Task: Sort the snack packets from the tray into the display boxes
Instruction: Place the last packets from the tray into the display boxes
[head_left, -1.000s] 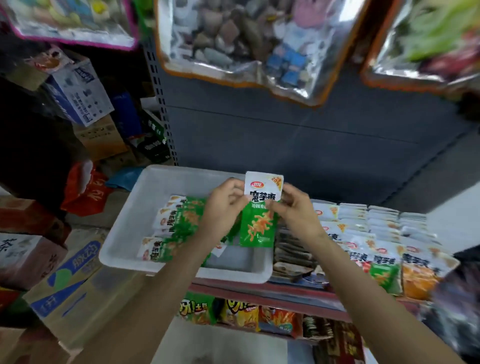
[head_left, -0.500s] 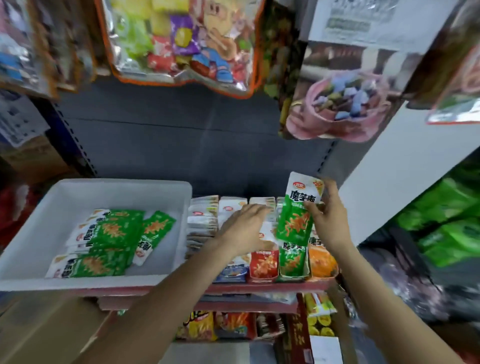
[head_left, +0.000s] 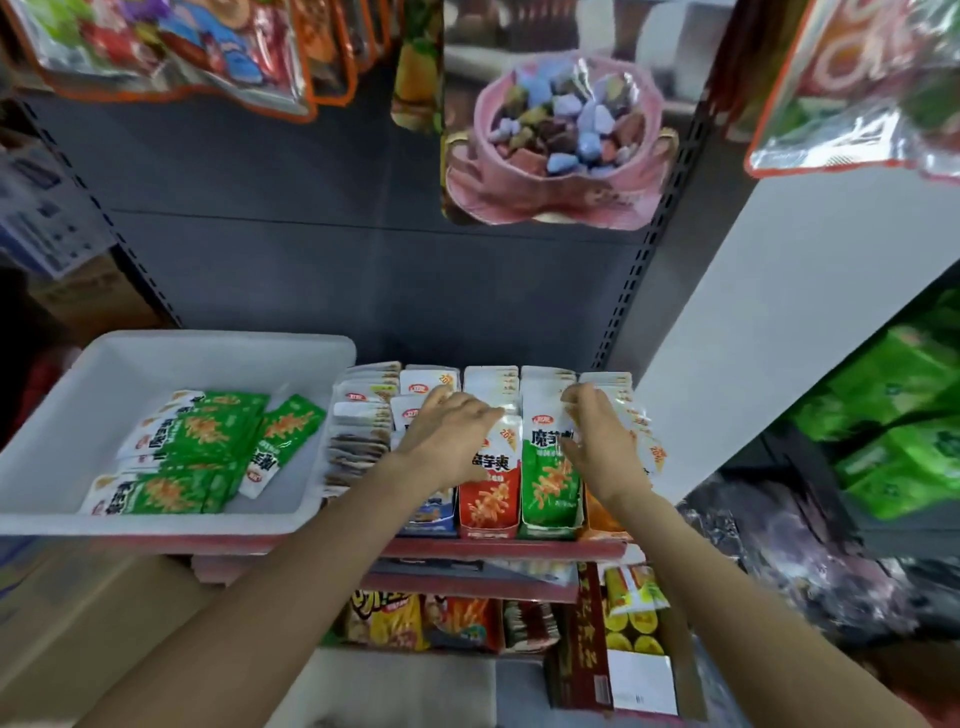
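The white tray sat at the left of the shelf, with green snack packets lying in a loose pile inside it. Just to its right stood the display boxes, packed with upright packets. The left hand lay with fingers spread across the packet tops over the red box. The right hand rested, fingers fairly straight, on the row above the green box; whether it pinched a packet was hard to tell.
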